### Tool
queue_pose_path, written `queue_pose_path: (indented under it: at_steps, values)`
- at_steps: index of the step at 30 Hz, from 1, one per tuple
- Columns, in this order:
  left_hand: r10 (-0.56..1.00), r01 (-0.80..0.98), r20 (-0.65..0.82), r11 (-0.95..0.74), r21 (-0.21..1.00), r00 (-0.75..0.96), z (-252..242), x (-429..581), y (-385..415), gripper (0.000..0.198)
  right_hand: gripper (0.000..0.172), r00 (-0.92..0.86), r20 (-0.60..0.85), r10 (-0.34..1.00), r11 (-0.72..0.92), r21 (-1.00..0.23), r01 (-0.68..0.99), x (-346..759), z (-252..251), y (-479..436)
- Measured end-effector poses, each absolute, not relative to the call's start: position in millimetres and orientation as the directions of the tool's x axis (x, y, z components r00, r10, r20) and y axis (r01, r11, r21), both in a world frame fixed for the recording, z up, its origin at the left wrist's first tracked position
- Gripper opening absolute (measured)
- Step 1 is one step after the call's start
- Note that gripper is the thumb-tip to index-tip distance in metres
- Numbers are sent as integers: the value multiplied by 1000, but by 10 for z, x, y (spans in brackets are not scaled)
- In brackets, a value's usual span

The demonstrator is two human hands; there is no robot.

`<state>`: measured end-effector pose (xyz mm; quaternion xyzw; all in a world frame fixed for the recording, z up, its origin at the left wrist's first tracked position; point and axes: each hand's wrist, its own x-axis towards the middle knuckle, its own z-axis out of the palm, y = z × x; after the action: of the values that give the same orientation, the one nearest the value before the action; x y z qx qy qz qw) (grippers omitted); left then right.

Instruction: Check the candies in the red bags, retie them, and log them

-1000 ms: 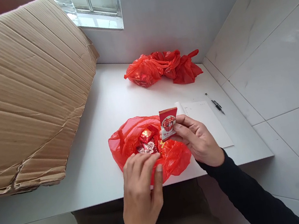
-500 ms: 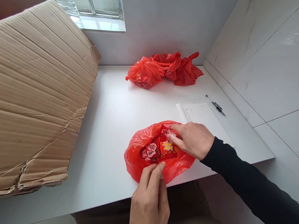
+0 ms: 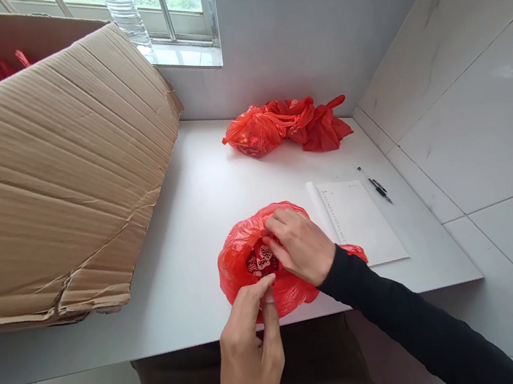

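Bag of thin red plastic sits at the desk front edge, soft, light and crinkly. Left hand pinches its near rim; right hand reaches inside onto wrapped sweets, grip hidden. Best held by the rim.

Long black sleeves down to the wrists, 2 bare hands, brown trousers below.
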<state>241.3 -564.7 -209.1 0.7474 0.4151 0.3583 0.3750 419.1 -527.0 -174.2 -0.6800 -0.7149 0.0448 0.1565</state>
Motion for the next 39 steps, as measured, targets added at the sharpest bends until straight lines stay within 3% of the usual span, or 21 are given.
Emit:
queue_pose_path:
  at_steps: [4,6,11,17,20,27,35,39]
  values:
    - [949,289,21,-117,950,314,-2045,2409,-5581,27,10,100,182,978,38,-634,773,4293,-1597,-5555]
    - [942,249,-111,30,968,318,-2015,2442,-5537,33,8,88,152,984,54,-738,673,4318,-1553,-5671]
    - [943,63,-189,178,982,273,-1943,2544,-5413,54,5,30,188,982,129,-771,624,4371,-1475,-5825]
    - [877,-173,-297,382,908,378,-1954,2548,-5308,42,15,-12,201,980,184,-871,455,4396,-1457,-5881]
    - [880,-254,-282,393,884,381,-1957,2532,-5295,27,15,12,135,991,121,-926,358,4411,-1516,-5848]
    - [857,-184,-282,390,902,432,-1917,2468,-5361,24,11,123,48,991,26,-983,180,4447,-1585,-5761]
    - [885,-131,-257,329,935,389,-1972,2430,-5360,23,12,107,59,992,42,-987,155,4430,-1595,-5747]
    - [914,67,-197,186,980,355,-1907,2406,-5340,30,11,123,69,990,48,-984,169,4441,-1618,-5701]
